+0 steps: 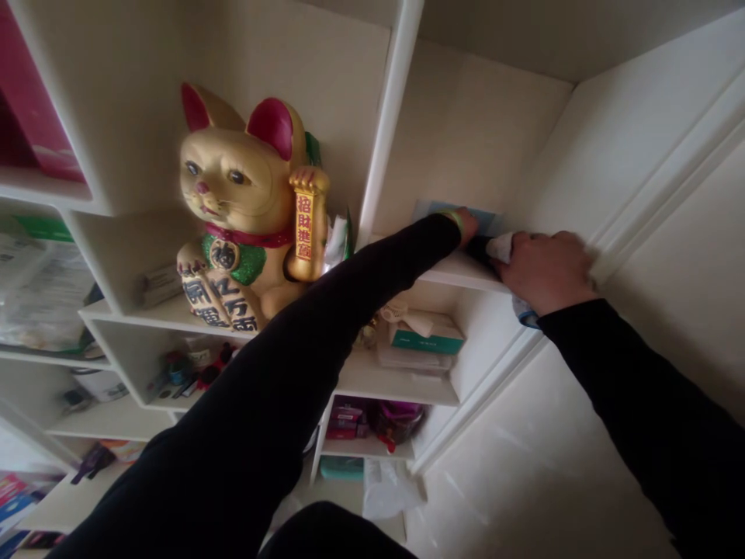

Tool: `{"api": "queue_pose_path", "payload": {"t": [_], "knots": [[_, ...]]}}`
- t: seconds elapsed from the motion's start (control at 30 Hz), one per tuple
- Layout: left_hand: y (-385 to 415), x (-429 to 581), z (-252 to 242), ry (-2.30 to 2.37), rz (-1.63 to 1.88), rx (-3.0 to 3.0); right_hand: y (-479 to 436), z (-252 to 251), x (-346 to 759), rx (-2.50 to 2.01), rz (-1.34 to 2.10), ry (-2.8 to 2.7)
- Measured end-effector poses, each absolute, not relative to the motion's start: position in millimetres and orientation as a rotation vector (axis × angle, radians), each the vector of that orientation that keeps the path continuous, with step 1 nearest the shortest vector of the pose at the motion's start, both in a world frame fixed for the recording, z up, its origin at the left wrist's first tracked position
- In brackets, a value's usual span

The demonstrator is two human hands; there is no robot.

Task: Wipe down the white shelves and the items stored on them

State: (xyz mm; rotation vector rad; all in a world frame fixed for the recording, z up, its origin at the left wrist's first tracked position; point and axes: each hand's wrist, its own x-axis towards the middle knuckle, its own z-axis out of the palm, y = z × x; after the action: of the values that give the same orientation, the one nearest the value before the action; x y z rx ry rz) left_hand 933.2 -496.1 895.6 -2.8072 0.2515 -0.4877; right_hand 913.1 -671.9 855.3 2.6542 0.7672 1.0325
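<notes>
Left hand (467,227), black sleeve, pale green band at the wrist: reaches over the front edge of a white shelf (459,272), fingers partly hidden, touching a flat blue-edged packet (457,211) lying at the back of the compartment; whether it grips cannot be told. Right hand (544,272), black sleeve, fingers curled and closed around a white wrapped item (500,247), at the same shelf edge. Dark object (480,250): between the hands, just beside the white wrapped item, partly hidden. Blue-and-white item (525,313): directly below the right hand, partly hidden by it. Gold lucky cat (233,194), red ears, red collar, green bib, raised paw, Chinese characters in gold and red: upright on the next shelf to the left, near its front edge. Teal-and-white box (427,338) and stack of flat packs (413,359): in the compartment under the hands. Magenta and red packages (372,419): one compartment lower. White plastic bag (387,489): hanging at the bottom of the unit. Clear bag of papers (40,287): at the far left, on a shelf. Pink box (35,105): in the top left compartment.
</notes>
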Motion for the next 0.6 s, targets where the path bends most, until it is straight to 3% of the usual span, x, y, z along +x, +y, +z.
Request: {"api": "queue_pose_path", "payload": {"t": [0.33, 0.6], "knots": [[-498, 947, 892, 0.588, -0.620, -3.072, -699, 835, 914, 2.624, 1.196, 0.746], [-504, 948, 889, 0.575, -0.660, -3.173, -718, 809, 914, 2.806, 1.451, 0.599]]}}
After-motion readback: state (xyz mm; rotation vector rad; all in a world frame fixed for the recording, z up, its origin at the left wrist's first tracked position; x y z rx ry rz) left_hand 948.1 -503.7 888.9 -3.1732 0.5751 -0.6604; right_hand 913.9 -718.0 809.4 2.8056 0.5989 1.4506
